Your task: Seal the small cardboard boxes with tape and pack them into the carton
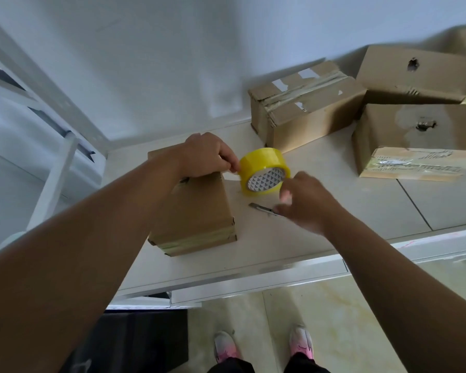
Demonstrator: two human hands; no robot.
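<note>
Small brown cardboard box (197,211) sits at L on the table, long axis running away toward the wall. L hand (205,154) rests on its far end and pinches the free end off the yellow tape roll (264,170), just R of it. Grey box cutter (261,208) lies below the roll. R hand (304,203) is over its handle, blurred, so grip can't tell. It's nearer, so prob. does the cut.

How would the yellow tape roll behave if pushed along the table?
The yellow tape roll is a round hollow ring, so it likely rolls on edge and feels light. Its glossy face probably slips. The left hand pinches its free end, so it would likely tug back.
</note>
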